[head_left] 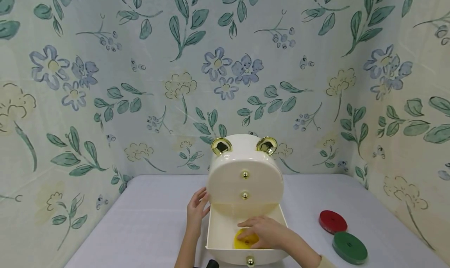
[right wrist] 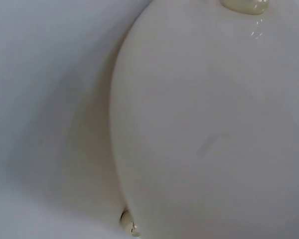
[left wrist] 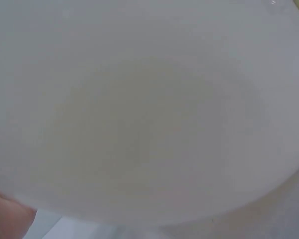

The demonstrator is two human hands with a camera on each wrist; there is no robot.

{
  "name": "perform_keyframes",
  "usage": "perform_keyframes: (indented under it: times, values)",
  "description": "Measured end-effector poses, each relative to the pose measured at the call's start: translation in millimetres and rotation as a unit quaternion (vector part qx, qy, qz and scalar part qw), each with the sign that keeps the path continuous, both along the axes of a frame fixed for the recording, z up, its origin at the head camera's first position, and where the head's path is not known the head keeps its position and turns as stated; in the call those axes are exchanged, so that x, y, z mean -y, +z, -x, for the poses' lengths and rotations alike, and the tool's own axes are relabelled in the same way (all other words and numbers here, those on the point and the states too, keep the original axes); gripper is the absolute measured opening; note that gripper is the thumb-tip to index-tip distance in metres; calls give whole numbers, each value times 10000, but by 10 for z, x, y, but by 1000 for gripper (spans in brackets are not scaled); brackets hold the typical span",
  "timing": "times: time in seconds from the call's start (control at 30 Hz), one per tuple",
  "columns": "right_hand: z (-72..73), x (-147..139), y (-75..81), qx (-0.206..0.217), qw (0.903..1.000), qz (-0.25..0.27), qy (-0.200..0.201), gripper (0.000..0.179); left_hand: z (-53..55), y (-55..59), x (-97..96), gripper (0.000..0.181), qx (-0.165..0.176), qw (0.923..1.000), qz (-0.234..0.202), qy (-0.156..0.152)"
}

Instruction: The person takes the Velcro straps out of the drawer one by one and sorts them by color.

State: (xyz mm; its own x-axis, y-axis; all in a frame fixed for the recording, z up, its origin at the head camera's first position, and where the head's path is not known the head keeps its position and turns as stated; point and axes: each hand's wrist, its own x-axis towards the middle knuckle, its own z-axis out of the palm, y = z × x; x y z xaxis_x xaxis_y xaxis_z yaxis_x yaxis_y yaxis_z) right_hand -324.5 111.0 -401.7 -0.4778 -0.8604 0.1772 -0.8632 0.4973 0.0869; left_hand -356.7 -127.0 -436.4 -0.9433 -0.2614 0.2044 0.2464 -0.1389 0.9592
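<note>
A white storage box (head_left: pixel 225 182) with a rounded front stands in the head view, its bottom drawer (head_left: pixel 214 236) pulled out toward me. Inside that drawer, near its front wall, lies a flat yellow disc (head_left: pixel 241 242), perhaps a roll of ribbon or tape. My right hand (head_left: pixel 268 231) reaches in from the right, fingers and thumb bent about the disc and partly covering it. Against the box's left side rests my left hand (head_left: pixel 197 207), its fingers loosely extended. In the left wrist view, part of a hand (left wrist: pixel 10 216) shows beside a blurred white surface.
To the right, a red disc (head_left: pixel 333 222) and a green disc (head_left: pixel 349 247) lie side by side on the white-covered table (head_left: pixel 147 221). Two gold rings (head_left: pixel 267 145) top the box, and gold knobs (head_left: pixel 245 174) dot its front. A dark object (head_left: pixel 212 264) shows at the bottom edge.
</note>
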Motion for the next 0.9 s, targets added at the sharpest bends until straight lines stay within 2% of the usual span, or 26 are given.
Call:
perform_keyframes:
  times: [0.13, 0.3, 0.57, 0.8, 0.9]
  values:
    - [17, 26, -16, 586, 9980, 39, -248, 33, -13, 20, -3, 46, -9, 10000, -24, -13]
    - [33, 51, -40, 1135, 9928, 208, -333, 41, -22, 32, -11, 46, 22, 10000, -60, -6]
    - [33, 65, -67, 1129, 9927, 240, -352, 44, -8, 31, -8, 46, 29, 10000, -28, 24]
    - [31, 69, -73, 1321, 9901, 169, -443, 49, -27, 45, -10, 45, 9, 10000, -23, 19]
    - [36, 60, -81, 1182, 9923, 160, -323, 49, -27, 41, -11, 45, 12, 10000, -37, 21]
